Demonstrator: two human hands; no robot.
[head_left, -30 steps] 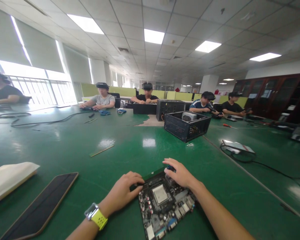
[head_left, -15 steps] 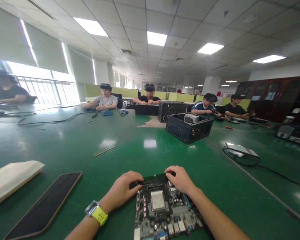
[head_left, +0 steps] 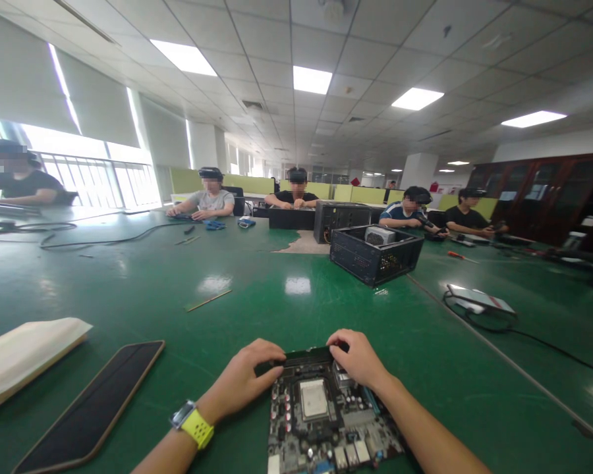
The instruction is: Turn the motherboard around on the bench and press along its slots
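Note:
A motherboard [head_left: 333, 421] lies flat on the table close to me, with a square silver processor [head_left: 314, 399] in its socket. Along its far edge runs a dark strip like a memory module [head_left: 306, 355]. My left hand [head_left: 250, 370] pinches the left end of this strip between thumb and fingers. At the other end, the curled fingers of my right hand [head_left: 353, 355] grip it, close to a silver heatsink [head_left: 342, 375]. Whether the strip is seated in a slot cannot be made out. A yellow-strapped watch [head_left: 192, 422] is on my left wrist.
To my left lie a dark flat mat [head_left: 93, 408] and a pale packet [head_left: 27, 355]. An open computer case [head_left: 375, 257] stands further off, beyond a thin stick [head_left: 209, 301]. A cabled device [head_left: 479, 299] is at the right. Several people sit around the green table [head_left: 143, 289].
Both hands keep their hold on the strip at the motherboard's far edge, hardly moving. The whole view has shifted slightly.

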